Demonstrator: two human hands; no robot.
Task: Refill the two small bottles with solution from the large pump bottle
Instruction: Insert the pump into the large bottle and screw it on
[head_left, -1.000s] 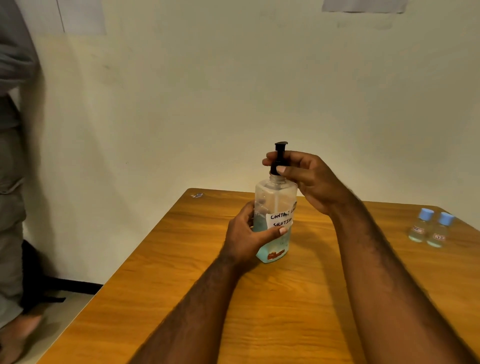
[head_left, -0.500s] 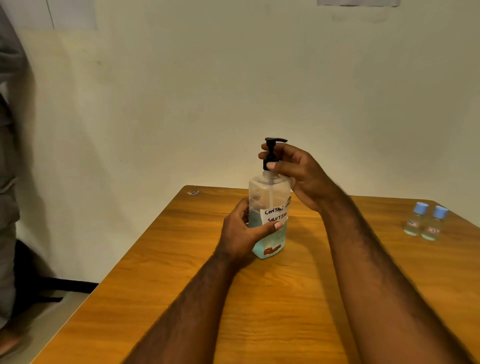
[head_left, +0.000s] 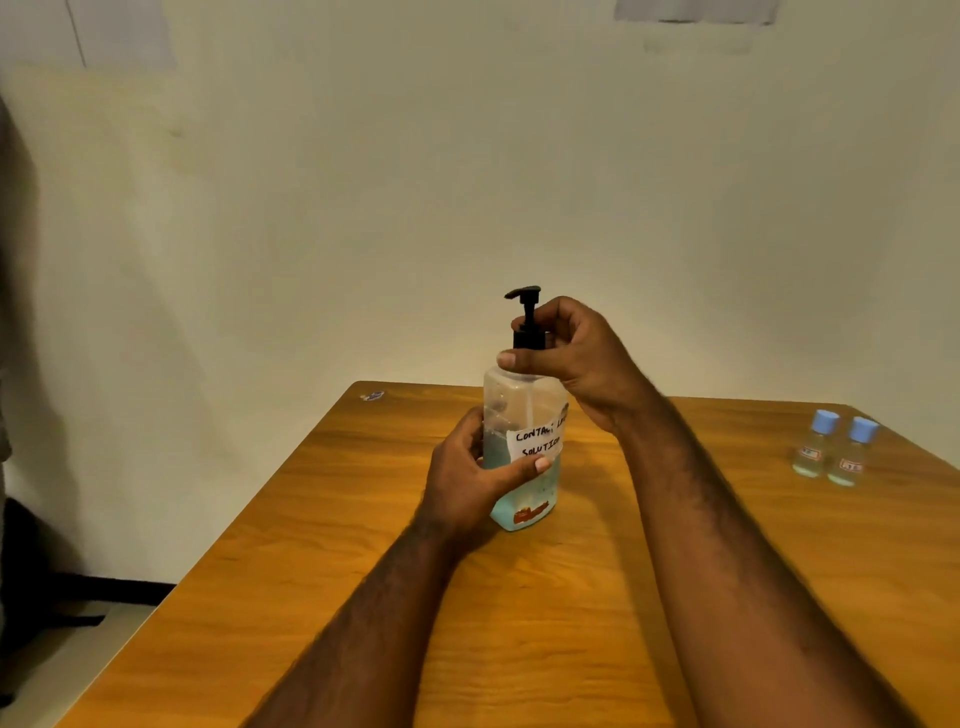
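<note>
A large clear pump bottle (head_left: 524, 415) with a little blue liquid and a handwritten white label stands upright mid-table. My left hand (head_left: 470, 480) grips its body from the left, thumb across the label. My right hand (head_left: 574, 358) curls round the black pump collar (head_left: 529, 339) at the neck; the nozzle points left. Two small bottles (head_left: 810, 444) (head_left: 852, 452) with blue caps on stand side by side at the far right of the table, away from both hands.
The wooden table (head_left: 519, 623) meets a plain wall at the back and drops off at its left edge. A small sticker (head_left: 372, 396) lies near the back left corner. A person's clothing shows at the far left edge.
The black pump head has turned: its nozzle faced the camera, then right, and now points left. My right hand's fingers shifted round the collar. My left hand kept its grip on the body.
</note>
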